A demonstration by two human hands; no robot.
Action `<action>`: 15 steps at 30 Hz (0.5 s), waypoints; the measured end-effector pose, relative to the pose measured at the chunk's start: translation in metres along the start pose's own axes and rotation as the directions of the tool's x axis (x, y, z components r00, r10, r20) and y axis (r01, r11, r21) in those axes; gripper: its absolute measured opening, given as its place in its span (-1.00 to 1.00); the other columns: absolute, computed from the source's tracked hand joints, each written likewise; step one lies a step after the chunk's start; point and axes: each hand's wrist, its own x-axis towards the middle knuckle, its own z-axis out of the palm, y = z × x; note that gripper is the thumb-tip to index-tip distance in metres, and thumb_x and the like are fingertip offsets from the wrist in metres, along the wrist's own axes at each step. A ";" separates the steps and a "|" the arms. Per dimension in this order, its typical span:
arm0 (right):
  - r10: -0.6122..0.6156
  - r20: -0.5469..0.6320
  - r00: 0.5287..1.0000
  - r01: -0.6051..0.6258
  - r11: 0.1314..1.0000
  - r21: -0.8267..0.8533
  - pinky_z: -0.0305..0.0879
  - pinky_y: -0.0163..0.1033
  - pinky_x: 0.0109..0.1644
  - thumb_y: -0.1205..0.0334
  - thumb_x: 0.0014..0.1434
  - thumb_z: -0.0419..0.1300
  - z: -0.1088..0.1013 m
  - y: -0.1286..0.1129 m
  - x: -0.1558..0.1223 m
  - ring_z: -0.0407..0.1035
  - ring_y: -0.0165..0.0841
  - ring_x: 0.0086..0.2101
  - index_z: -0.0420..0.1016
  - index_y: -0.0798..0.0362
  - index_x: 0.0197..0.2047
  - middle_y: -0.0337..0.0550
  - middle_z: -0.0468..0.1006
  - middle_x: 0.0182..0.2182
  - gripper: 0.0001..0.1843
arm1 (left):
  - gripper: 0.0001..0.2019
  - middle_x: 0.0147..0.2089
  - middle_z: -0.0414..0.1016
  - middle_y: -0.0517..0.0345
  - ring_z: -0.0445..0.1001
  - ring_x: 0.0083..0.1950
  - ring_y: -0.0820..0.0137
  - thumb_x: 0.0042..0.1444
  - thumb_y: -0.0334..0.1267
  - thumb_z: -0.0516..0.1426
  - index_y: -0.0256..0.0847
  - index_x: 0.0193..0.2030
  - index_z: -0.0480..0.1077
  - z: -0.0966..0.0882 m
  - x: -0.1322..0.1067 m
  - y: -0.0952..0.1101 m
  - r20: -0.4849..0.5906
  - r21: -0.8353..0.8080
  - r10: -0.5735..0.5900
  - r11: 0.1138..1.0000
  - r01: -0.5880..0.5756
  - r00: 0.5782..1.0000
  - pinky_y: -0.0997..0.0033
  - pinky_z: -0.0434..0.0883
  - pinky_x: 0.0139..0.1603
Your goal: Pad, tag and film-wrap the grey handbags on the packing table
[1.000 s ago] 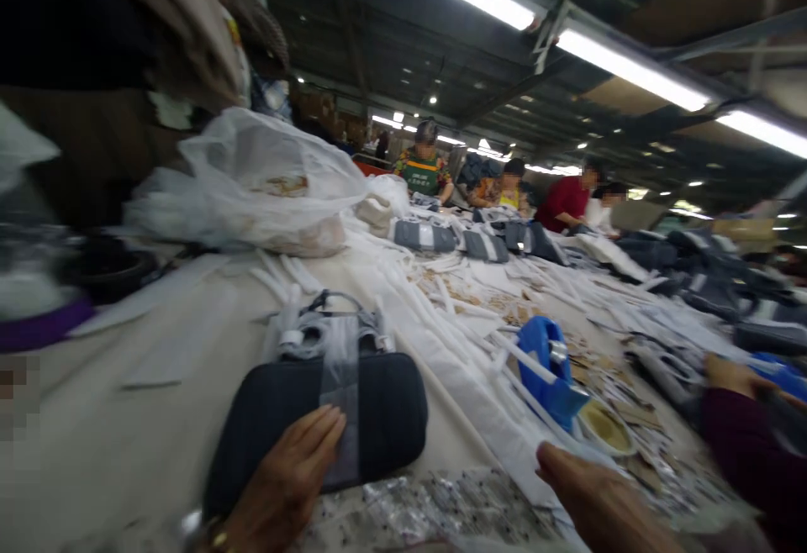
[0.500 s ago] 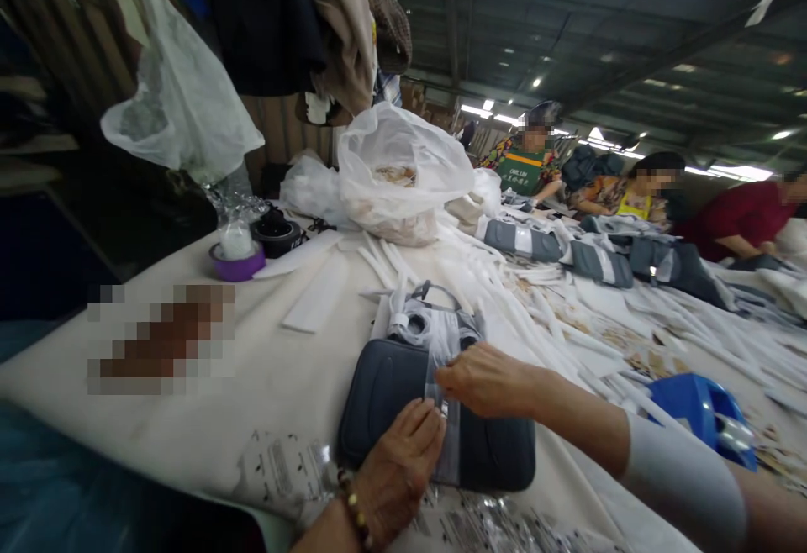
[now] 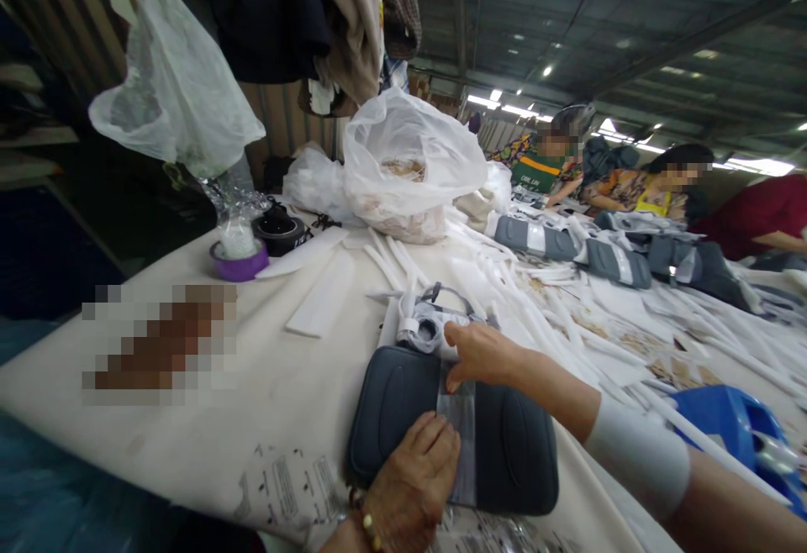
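A dark grey padded case (image 3: 397, 406) lies flat on the table before me, with a clear plastic band (image 3: 460, 444) running across its middle. My left hand (image 3: 416, 477) rests flat on the case at the band's left edge, fingers stretched out. At the case's far edge, my right hand (image 3: 482, 355) touches the band's upper end, thumb and forefinger apart; its other fingers are partly hidden. Just beyond lie grey straps and a dark ring-shaped part (image 3: 427, 333) in clear wrapping.
A purple tape roll (image 3: 239, 263) and a black roll (image 3: 277, 234) stand at the left back. Behind is a large plastic bag (image 3: 413, 166). White strips cover the right side, near a blue tape dispenser (image 3: 725, 418). Similar banded cases (image 3: 535, 238) lie near several co-workers.
My right hand has moved from the middle of the band up to the case's far edge, and its thumb and forefinger have spread. My left hand stays pressed on the case.
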 end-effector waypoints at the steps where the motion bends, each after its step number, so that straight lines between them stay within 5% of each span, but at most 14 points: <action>1: 0.039 -0.040 0.998 -0.039 0.999 0.009 0.23 -0.31 -0.37 0.07 0.02 0.30 0.005 0.000 -0.006 0.46 -0.23 -0.33 0.40 0.14 -0.11 -0.07 0.57 -0.35 -0.58 | -0.65 -0.02 0.47 -0.01 0.32 0.12 0.28 0.13 -0.40 -0.02 -0.38 0.07 0.30 0.000 0.001 0.000 -0.018 -0.012 -0.003 1.000 0.003 1.000 0.24 0.23 0.26; 3: 0.091 -0.161 0.983 -0.088 0.996 0.021 0.27 -0.26 -0.24 0.29 0.22 0.06 0.023 -0.005 -0.026 0.44 -0.26 -0.26 0.41 0.13 -0.14 -0.04 0.55 -0.28 -0.82 | -0.67 -0.07 0.47 0.00 0.34 0.08 0.29 0.13 -0.42 -0.04 -0.36 0.04 0.31 0.001 0.002 -0.001 -0.059 -0.040 0.001 0.999 -0.004 0.998 0.24 0.24 0.25; 4: 0.092 -0.235 0.968 -0.089 0.996 0.022 0.27 -0.21 -0.16 0.40 0.24 -0.05 0.035 -0.009 -0.038 0.42 -0.25 -0.20 0.43 0.13 -0.17 0.00 0.54 -0.23 -0.76 | -0.69 -0.10 0.47 0.00 0.35 0.05 0.30 0.13 -0.44 -0.05 -0.35 0.01 0.33 0.002 0.003 -0.001 -0.080 -0.054 0.003 0.999 -0.007 0.997 0.24 0.25 0.24; 7: -0.235 -0.506 0.830 0.252 0.967 -0.035 0.25 -0.12 0.03 0.51 0.13 -0.09 0.075 -0.024 -0.074 0.32 -0.24 -0.01 0.39 0.11 0.03 0.02 0.49 -0.04 -0.56 | -0.74 -0.25 0.44 0.04 0.38 -0.09 0.34 0.12 -0.51 -0.10 -0.29 -0.21 0.37 0.002 0.005 0.000 -0.156 -0.091 -0.008 0.996 -0.007 0.988 0.21 0.28 0.21; 9: -0.379 -0.540 0.752 0.351 0.923 -0.159 0.15 -0.04 0.16 0.46 0.10 -0.05 0.097 -0.032 -0.091 0.17 -0.20 0.14 0.26 0.18 0.17 0.04 0.40 0.09 -0.46 | -0.76 -0.32 0.41 0.07 0.38 -0.17 0.36 0.08 -0.55 -0.11 -0.25 -0.35 0.33 0.000 0.006 0.002 -0.186 -0.150 -0.021 0.989 -0.007 0.982 0.21 0.32 0.16; 11: -0.418 -0.530 0.738 0.338 0.908 -0.246 0.09 0.00 0.21 0.40 0.11 -0.01 0.111 -0.036 -0.099 0.09 -0.17 0.19 0.21 0.24 0.21 0.05 0.33 0.15 -0.44 | -0.79 -0.34 0.40 0.08 0.37 -0.21 0.37 0.03 -0.55 -0.09 -0.22 -0.40 0.29 -0.008 0.007 0.003 -0.171 -0.242 -0.044 0.970 0.001 0.984 0.25 0.38 0.07; 15: -0.507 -0.578 0.640 0.374 0.862 -0.342 -0.03 -0.03 0.29 0.33 0.19 0.06 0.119 -0.034 -0.101 0.25 -0.23 0.10 0.36 0.12 0.10 -0.13 0.46 0.05 -0.61 | -0.83 -0.37 0.38 0.09 0.37 -0.25 0.36 0.02 -0.51 -0.06 -0.20 -0.39 0.28 -0.041 0.020 -0.005 -0.145 -0.302 -0.193 0.943 0.143 0.970 0.37 0.42 -0.19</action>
